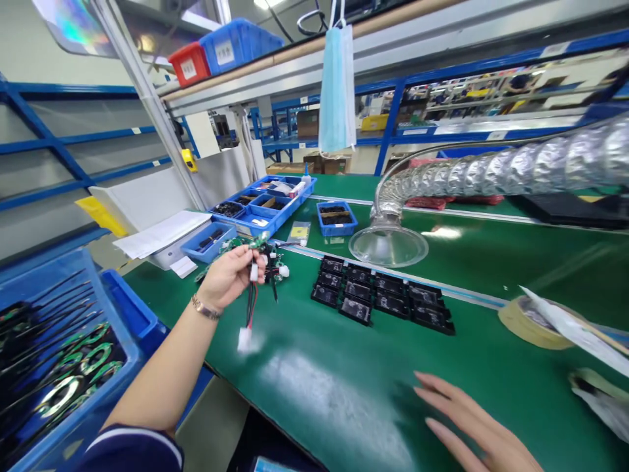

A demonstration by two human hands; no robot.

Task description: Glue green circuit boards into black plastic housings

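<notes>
Green PCB (260, 240) w/ white plugs (244, 339), pinched in L hand (232, 274); R hand (469, 419) open.

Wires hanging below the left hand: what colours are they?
The wires are black and red, head view.

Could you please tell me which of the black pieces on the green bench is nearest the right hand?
The front piece of the rightmost column; the others lie further left or back.

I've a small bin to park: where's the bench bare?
Bare: between the black parts and the bench's near edge, left of the right hand; another patch lies right of the clear hood, beyond the black parts. Crowded: around the left hand, toward the wires and blue bins.
</notes>
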